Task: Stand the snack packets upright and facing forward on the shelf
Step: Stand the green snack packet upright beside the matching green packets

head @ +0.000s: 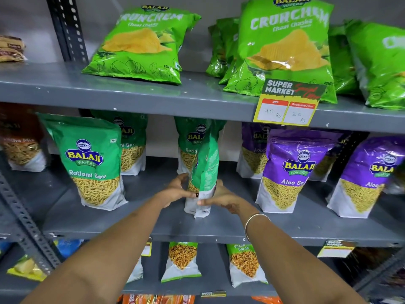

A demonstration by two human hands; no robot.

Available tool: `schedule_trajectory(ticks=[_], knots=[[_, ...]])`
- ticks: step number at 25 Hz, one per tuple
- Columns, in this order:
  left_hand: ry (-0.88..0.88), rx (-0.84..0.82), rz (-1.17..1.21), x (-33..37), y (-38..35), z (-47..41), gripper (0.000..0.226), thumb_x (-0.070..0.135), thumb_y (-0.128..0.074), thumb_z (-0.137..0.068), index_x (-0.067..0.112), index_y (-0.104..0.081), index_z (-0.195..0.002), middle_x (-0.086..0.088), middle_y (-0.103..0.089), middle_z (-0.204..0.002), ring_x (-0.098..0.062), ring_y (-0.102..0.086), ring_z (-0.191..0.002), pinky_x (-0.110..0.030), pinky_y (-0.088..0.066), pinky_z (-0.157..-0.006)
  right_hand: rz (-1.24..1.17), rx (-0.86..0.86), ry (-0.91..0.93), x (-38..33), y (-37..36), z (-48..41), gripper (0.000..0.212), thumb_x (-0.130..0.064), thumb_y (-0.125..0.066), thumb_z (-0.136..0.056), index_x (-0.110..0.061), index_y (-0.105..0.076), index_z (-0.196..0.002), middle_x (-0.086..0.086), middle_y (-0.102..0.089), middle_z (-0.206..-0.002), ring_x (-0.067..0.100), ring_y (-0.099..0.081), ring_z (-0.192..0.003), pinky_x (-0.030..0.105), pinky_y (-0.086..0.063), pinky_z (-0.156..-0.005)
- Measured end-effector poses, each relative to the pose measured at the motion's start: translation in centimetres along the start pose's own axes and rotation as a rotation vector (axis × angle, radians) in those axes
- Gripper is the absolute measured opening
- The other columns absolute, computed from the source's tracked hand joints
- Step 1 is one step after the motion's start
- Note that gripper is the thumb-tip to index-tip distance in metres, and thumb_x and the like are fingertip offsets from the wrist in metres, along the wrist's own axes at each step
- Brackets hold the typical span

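Both hands grip one green packet (205,172) low down, at centre frame on the middle shelf (219,227): my left hand (175,190) curls around its left edge, my right hand (219,197) pinches the right side, thumb across the white bottom panel. I see the packet standing upright but turned edge-on, its back with small print and a barcode angled toward me, its front hidden. Its top is green, the lower part white, with a sliver of yellow sev showing by my left fingers. Its base rests on the shelf or just above it; I cannot tell which. Just behind it stands a second green packet (190,145), facing forward. To the left a Ratlami Sev packet (89,163) stands upright, front out; to the right, purple Aloo Sev packets (289,170) likewise.
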State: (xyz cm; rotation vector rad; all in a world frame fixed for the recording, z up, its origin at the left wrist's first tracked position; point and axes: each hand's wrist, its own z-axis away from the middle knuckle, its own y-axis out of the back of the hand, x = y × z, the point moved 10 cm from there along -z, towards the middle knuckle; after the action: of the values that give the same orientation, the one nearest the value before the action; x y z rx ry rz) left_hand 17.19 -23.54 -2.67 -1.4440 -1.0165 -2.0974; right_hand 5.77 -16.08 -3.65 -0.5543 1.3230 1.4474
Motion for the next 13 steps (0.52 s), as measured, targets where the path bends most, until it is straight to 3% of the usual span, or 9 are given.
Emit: schedule_trajectory(ticks=[2, 4, 6, 9, 11, 13], knots=[[0.007, -0.03, 0.03, 0.5, -0.9, 0.2, 0.087, -0.005, -0.071, -0.072, 0.009, -0.024, -0.145, -0.008, -0.041, -0.146, -0.024, -0.041, -0.134, -0.026, -0.037, -0.102, 0.0, 0.059, -0.001, 0.2, 0.5, 0.4, 0.088, -0.011, -0.081, -0.067, -0.004, -0.022, -0.131, -0.001, -0.038, -0.12, 0.014, -0.043, -0.119, 0.027, -0.039, -0.1], [0.029, -0.026, 0.015, 0.4, -0.8, 0.0, 0.093, -0.001, -0.071, -0.074, 0.012, -0.016, -0.147, -0.011, -0.043, -0.143, -0.025, -0.042, -0.131, -0.028, -0.037, -0.099, -0.039, 0.051, -0.008, 0.8, 0.6, 0.6, 0.077, -0.008, -0.08, -0.068, -0.006, -0.024, -0.122, 0.006, -0.043, -0.122, 0.017, -0.046, -0.117, 0.028, -0.041, -0.096], [0.067, -0.079, 0.006, 0.4, -0.9, -0.2, 0.086, 0.002, -0.069, -0.077, 0.014, -0.019, -0.147, -0.01, -0.049, -0.132, -0.023, -0.045, -0.123, -0.03, -0.038, -0.094, -0.058, 0.052, -0.001, 0.9, 0.9, 0.6, 0.076, -0.013, -0.083, -0.063, -0.014, -0.029, -0.115, 0.012, -0.049, -0.131, 0.024, -0.05, -0.122, 0.037, -0.043, -0.104], [0.135, -0.122, 0.013, -0.1, -0.5, -0.8, 0.056, 0.0, -0.065, -0.079, 0.009, -0.039, -0.128, -0.007, -0.048, -0.125, -0.019, -0.042, -0.114, -0.025, -0.033, -0.091, 0.005, 0.066, 0.038, 1.5, 2.3, -0.4, 0.093, -0.032, -0.089, -0.042, -0.021, -0.046, -0.124, 0.009, -0.053, -0.135, 0.024, -0.042, -0.131, 0.046, -0.03, -0.115], [0.147, -0.097, 0.008, -0.1, 0.2, -1.3, 0.037, -0.002, -0.067, -0.077, 0.011, -0.046, -0.105, -0.008, -0.048, -0.122, -0.024, -0.044, -0.123, -0.028, -0.031, -0.096, -0.04, 0.014, 0.045, 1.1, 2.6, -0.1, 0.089, -0.017, -0.087, -0.052, -0.016, -0.047, -0.131, 0.011, -0.056, -0.135, 0.026, -0.048, -0.129, 0.042, -0.037, -0.111], [0.122, -0.008, 0.0, -0.2, 1.5, -2.3, 0.041, -0.005, -0.07, -0.073, 0.012, -0.044, -0.101, -0.009, -0.053, -0.112, -0.028, -0.047, -0.125, -0.034, -0.038, -0.102, -0.07, 0.002, 0.034, 0.4, 3.3, 0.4, 0.079, 0.006, -0.075, -0.067, -0.005, -0.037, -0.136, 0.015, -0.054, -0.135, 0.026, -0.052, -0.121, 0.035, -0.043, -0.101]])
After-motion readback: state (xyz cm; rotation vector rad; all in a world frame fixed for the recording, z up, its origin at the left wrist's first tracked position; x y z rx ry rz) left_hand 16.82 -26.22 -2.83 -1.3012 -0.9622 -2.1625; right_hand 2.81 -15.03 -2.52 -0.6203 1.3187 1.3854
